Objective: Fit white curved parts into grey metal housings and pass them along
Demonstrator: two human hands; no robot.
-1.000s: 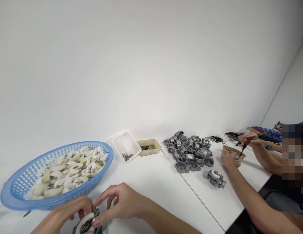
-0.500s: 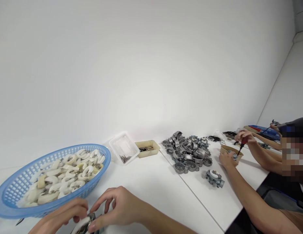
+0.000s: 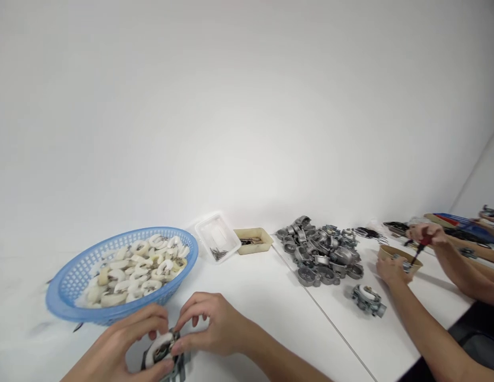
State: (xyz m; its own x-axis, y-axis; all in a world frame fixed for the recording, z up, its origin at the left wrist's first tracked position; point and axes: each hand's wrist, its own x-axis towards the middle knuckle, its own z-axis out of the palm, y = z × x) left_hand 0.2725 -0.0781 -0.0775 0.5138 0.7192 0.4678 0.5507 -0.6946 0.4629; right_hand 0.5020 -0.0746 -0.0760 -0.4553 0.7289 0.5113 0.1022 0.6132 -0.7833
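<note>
At the bottom of the view a metal carburetor [image 3: 179, 367] with a white curved float [image 3: 157, 347] on top is between my hands. My left hand [image 3: 129, 339] grips it from the left, thumb in front and fingers behind. My right hand [image 3: 215, 323] has its thumb and index finger closed on the right edge of the carburetor, by the end of the float. Any small part between those fingertips is too small to make out. Just behind my hands stands a blue plastic basket [image 3: 63, 310] heaped with white floats [image 3: 139, 270].
Against the wall are a clear tray [image 3: 209, 231] of small pins and a beige box [image 3: 266, 241] with thin parts. Grey metal bowls [image 3: 318, 252] lie piled right of them, near another carburetor [image 3: 368, 300]. A co-worker's hands [image 3: 393, 270] use a red-handled screwdriver [image 3: 422, 244] over a tan bowl.
The view has swung left and down, so everything sits further right or higher in the picture. My hands remain on the carburetor, which shows more fully now.
</note>
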